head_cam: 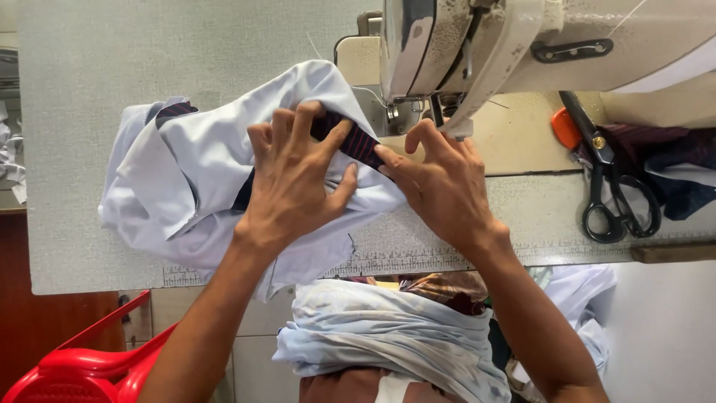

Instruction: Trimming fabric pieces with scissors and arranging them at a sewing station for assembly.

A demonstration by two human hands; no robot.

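A pale blue shirt piece (194, 164) lies bunched on the grey sewing table (89, 112), with a dark striped trim (356, 142) running across it. My left hand (294, 175) presses down on the cloth, fingers spread, pinching the striped trim. My right hand (440, 183) holds the trim's other end just in front of the needle area (432, 112) of the cream sewing machine (522, 45). Both hands stretch the trim between them.
Black scissors (615, 186) lie to the right beside an orange tool (567, 128) and dark folded cloth (671, 168). More pale blue cloth (380, 336) is heaped on my lap. A red plastic chair (82, 366) stands at the lower left.
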